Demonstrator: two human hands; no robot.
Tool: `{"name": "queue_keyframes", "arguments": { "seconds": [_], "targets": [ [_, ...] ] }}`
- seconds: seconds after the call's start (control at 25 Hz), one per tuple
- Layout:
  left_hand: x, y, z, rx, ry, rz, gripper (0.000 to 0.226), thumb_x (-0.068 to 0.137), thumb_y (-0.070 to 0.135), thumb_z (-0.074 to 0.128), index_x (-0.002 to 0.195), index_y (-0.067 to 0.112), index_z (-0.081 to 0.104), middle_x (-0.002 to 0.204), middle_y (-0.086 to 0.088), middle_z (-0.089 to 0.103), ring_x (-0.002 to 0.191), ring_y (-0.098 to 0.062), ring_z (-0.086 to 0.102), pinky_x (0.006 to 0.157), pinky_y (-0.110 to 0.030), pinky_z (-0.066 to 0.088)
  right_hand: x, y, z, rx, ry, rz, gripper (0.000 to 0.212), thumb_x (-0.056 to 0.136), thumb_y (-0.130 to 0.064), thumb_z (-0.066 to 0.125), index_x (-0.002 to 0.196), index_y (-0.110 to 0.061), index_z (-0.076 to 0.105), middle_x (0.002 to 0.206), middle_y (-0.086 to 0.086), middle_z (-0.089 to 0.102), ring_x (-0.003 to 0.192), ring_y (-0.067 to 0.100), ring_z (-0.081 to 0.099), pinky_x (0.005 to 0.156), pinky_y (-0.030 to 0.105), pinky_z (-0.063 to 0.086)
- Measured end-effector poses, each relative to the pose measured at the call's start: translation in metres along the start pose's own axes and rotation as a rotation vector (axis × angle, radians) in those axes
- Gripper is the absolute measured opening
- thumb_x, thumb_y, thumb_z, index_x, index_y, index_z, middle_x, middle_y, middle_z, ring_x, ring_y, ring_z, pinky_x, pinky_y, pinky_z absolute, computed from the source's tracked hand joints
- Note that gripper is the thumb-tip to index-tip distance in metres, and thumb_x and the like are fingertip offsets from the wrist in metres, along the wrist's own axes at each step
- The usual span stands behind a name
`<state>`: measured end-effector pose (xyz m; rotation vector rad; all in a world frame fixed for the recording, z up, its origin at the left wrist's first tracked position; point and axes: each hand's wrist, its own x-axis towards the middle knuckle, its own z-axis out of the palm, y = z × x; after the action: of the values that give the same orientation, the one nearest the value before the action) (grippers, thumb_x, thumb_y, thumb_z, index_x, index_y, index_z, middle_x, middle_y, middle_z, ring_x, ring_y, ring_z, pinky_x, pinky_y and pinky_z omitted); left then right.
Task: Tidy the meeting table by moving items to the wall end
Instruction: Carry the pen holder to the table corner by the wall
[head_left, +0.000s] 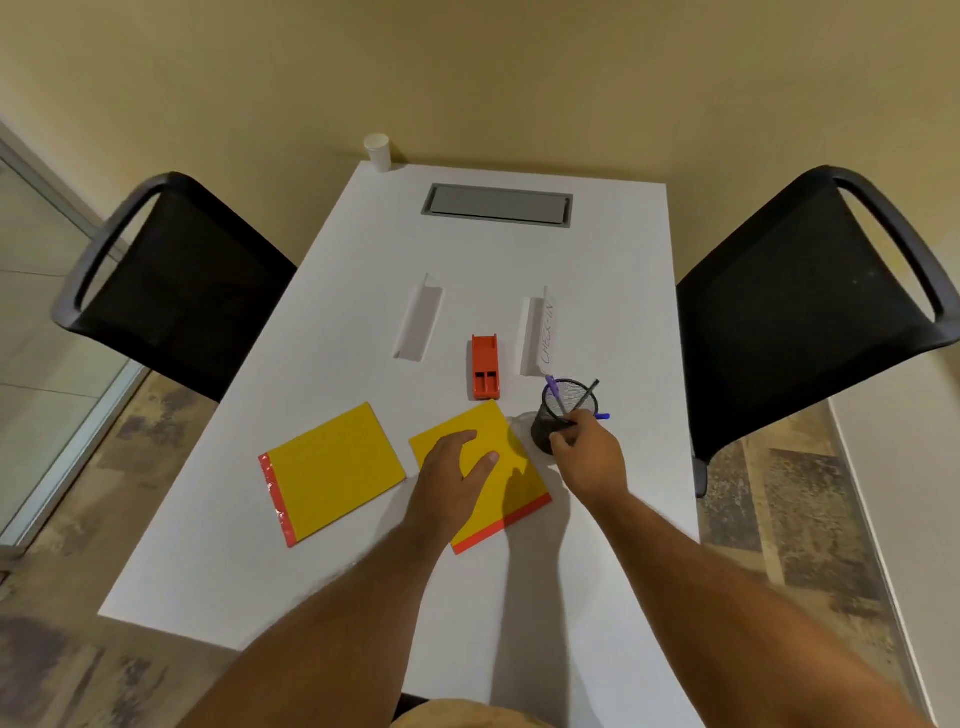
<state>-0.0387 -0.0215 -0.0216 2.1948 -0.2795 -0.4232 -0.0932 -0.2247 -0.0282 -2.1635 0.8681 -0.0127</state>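
Note:
My right hand grips the near rim of a black mesh pen cup holding purple and black pens, right of centre on the white table. My left hand rests flat, fingers spread, on a yellow notebook with a red spine. A second yellow notebook lies to its left. An orange stapler sits just beyond them. Two folded white name cards, the left card and the right card marked CHECK-IN, stand further out. A white paper cup stands at the wall end.
A grey cable hatch is set into the table near the wall. Black mesh chairs stand on either side, the left chair and the right chair. A glass partition runs along the far left.

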Motion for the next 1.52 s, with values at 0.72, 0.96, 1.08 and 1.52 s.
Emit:
{"name": "queue_keyframes", "arguments": {
  "seconds": [0.72, 0.96, 1.08, 1.52],
  "targets": [
    [-0.002, -0.017, -0.106, 0.014, -0.212, 0.082, 0.093, 0.08, 0.03, 0.088, 0.158, 0.023, 0.037, 0.161, 0.003, 0.045, 0.146, -0.02, 0.043, 0.117, -0.045, 0.043, -0.095, -0.099, 0.05, 0.137, 0.13, -0.254, 0.014, 0.099, -0.03, 0.068, 0.11, -0.026, 0.061, 0.098, -0.011, 0.07, 0.085, 0.01, 0.068, 0.076, 0.026, 0.058],
    [-0.005, -0.021, -0.125, -0.058, -0.241, 0.208, 0.099, 0.074, 0.041, 0.091, 0.157, 0.029, 0.037, 0.159, 0.007, 0.047, 0.143, -0.018, 0.045, 0.114, -0.042, 0.046, -0.122, -0.127, 0.058, 0.182, 0.24, -0.238, 0.02, 0.098, -0.035, 0.071, 0.111, -0.025, 0.061, 0.103, -0.008, 0.071, 0.086, 0.011, 0.068, 0.075, 0.024, 0.059],
    [-0.015, -0.017, -0.127, -0.138, -0.264, 0.258, 0.091, 0.074, 0.042, 0.091, 0.151, 0.03, 0.044, 0.146, 0.011, 0.058, 0.131, -0.011, 0.055, 0.102, -0.025, 0.052, -0.139, -0.132, 0.066, 0.179, 0.273, -0.248, 0.023, 0.096, -0.04, 0.072, 0.111, -0.027, 0.061, 0.1, -0.011, 0.068, 0.086, 0.01, 0.067, 0.074, 0.024, 0.058],
    [-0.038, 0.02, -0.099, -0.203, -0.169, 0.345, 0.076, 0.074, 0.034, 0.092, 0.14, 0.025, 0.057, 0.124, 0.011, 0.071, 0.107, -0.007, 0.067, 0.084, -0.01, 0.056, -0.173, -0.109, 0.022, 0.414, 0.335, -0.19, 0.046, 0.093, -0.033, 0.08, 0.126, -0.03, 0.048, 0.104, -0.015, 0.067, 0.09, 0.012, 0.072, 0.071, 0.02, 0.06]
  ]
}}
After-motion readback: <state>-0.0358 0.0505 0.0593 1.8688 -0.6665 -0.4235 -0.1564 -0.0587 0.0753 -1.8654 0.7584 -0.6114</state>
